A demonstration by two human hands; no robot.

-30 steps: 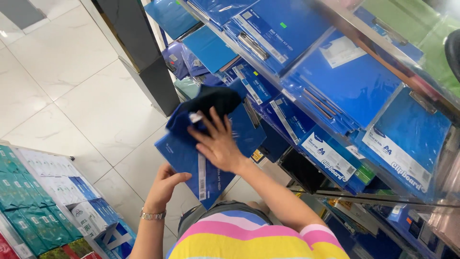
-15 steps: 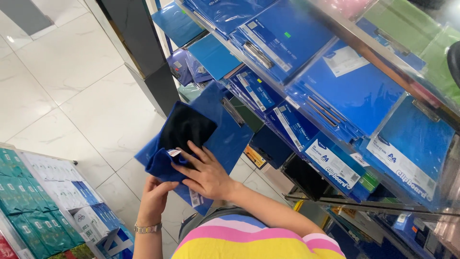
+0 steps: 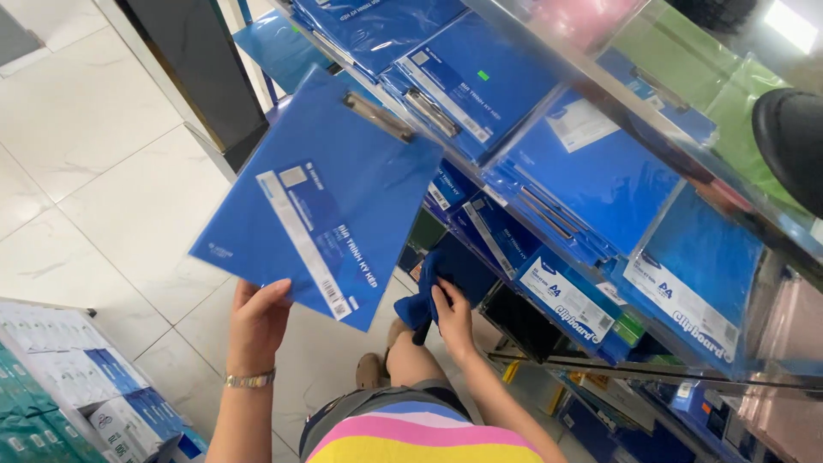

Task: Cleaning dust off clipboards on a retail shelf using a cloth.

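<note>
Now I see my left hand [image 3: 257,321] pinching the lower edge of a blue clipboard [image 3: 321,201] at frame centre, while my right hand [image 3: 452,315], fingers curled, grips a dark blue cloth [image 3: 429,296] beside the shelf [image 3: 600,257].

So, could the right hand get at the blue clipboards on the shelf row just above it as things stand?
Probably not freely: the right hand is closed around a dark blue cloth, so its fingers are taken. The shelved clipboards sit close above with nothing between, while the left hand holds up a blue clipboard.
</note>
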